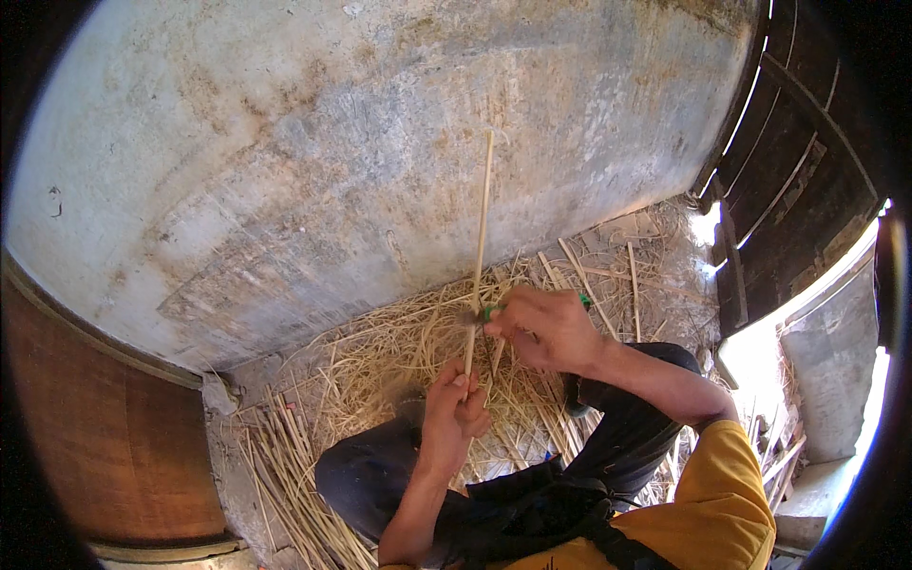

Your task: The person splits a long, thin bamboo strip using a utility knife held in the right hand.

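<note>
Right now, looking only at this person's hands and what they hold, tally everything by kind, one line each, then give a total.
Hands: 2 (left hand, right hand)
Long pale stick, held in the left: 1
Green-handled tool, held in the right: 1
Total: 4

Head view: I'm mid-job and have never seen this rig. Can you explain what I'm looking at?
There is no machine here: these are a person's bare hands, seen from above by a wide fisheye camera on their head, which bends straight edges. The left hand has its grip on the lower part of a thin pale stick. The right hand holds a green-handled tool against or close to it; the working end is blurred. On the ground lie curly pale shavings, with long strips at the left. A stained wall stands ahead.
</note>
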`<state>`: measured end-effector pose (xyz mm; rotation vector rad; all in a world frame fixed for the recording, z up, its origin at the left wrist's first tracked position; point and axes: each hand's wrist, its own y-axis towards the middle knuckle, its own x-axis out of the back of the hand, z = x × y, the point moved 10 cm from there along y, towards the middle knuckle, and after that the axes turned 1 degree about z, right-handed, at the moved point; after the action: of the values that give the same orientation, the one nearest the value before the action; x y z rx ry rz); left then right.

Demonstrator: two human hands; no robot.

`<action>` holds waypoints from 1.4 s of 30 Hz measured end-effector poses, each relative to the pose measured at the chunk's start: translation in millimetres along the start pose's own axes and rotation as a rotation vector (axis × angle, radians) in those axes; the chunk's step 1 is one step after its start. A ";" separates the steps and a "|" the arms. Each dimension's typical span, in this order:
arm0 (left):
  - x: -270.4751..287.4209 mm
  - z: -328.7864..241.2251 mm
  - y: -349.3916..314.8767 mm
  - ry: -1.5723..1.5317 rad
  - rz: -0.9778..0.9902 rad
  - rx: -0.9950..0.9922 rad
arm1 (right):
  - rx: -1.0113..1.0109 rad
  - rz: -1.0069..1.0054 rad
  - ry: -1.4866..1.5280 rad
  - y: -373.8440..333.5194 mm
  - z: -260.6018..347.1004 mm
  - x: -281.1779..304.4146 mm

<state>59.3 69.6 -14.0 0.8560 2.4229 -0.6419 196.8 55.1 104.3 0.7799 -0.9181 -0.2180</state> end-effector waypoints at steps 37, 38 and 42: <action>1.3 -7.0 2.7 0.310 -0.102 -0.170 | 0.029 0.167 0.184 -7.1 -3.5 -17.6; -0.1 -8.4 2.0 0.309 -0.103 -0.170 | 0.029 0.169 0.184 -7.9 -0.6 -19.2; 0.6 -14.3 -0.8 0.312 -0.114 -0.217 | -0.008 0.161 0.165 -8.9 1.7 -22.3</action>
<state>54.3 77.4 -3.1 0.7796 2.7745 -0.2926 183.2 58.6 84.7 0.7021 -0.8181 -0.0160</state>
